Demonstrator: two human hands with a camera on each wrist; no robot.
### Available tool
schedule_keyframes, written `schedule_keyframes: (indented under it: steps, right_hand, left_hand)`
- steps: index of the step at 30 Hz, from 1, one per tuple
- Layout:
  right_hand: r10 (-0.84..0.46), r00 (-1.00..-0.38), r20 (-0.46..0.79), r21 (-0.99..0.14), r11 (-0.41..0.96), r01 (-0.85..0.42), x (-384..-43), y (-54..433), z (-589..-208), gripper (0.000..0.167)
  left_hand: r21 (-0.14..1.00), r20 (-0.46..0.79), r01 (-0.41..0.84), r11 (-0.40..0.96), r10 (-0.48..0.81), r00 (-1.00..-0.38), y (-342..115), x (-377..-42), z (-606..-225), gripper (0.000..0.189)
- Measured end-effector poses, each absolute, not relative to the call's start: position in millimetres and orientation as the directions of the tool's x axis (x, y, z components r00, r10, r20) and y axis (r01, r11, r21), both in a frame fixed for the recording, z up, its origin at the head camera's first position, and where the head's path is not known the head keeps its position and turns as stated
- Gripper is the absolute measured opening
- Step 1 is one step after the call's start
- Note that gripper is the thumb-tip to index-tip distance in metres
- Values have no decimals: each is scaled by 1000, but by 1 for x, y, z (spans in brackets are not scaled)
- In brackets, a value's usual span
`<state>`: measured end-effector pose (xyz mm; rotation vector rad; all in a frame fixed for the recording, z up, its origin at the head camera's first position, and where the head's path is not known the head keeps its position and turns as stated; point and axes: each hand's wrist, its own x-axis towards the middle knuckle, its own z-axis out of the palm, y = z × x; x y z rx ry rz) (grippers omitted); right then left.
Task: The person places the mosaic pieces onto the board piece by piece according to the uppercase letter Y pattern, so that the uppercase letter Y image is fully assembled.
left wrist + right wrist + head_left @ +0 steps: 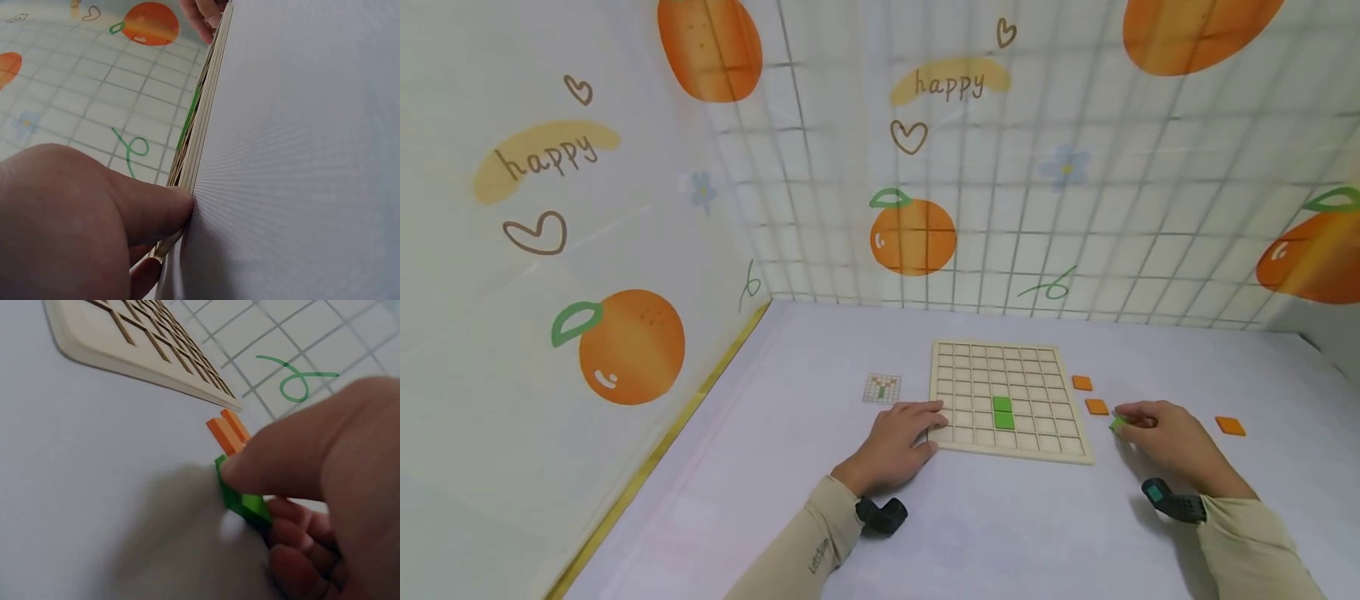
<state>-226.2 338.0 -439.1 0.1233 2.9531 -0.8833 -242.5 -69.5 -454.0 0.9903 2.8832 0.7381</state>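
Note:
A square wooden grid board [1015, 455] lies on the table, with two green square tiles [1003, 412] set in neighbouring cells of one column. At the board's left edge my left hand [891, 446] rests, fingertips over the rim; the left wrist view has its thumb [159, 212] against the board's side. My right hand [1172, 442] pinches a green tile [255, 507] between thumb and fingers, to the right of the board and close over the table. Two orange tiles [1097, 407] lie between that hand and the board.
Left of the board lies a small card [882, 388] printed with a grid pattern in orange and green. Another orange tile [1230, 426] lies farther right, beyond the right hand. A printed curtain over a wire grid [985, 275] stands behind the table.

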Motion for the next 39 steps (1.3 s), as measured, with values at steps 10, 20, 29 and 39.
schedule_keyframes:
  steps: [10,20,29,39]
  right_hand:
    - [85,-995,-53,-581,808,100,-223,333,-441,43]
    - [146,-989,-28,-593,794,134,-219,331,-448,44]
    - [172,-983,58,-613,784,101,-217,328,-448,41]
    - [250,-968,-6,-756,633,168,-216,324,-448,46]
  left_hand:
    - [429,155,585,688,582,-798,-71,-244,-456,37]
    - [432,147,582,689,584,-799,-70,-240,-451,37]
    - [428,141,580,693,583,-800,-72,-240,-452,38]
    - [427,146,584,690,585,-798,-69,-241,-454,38]
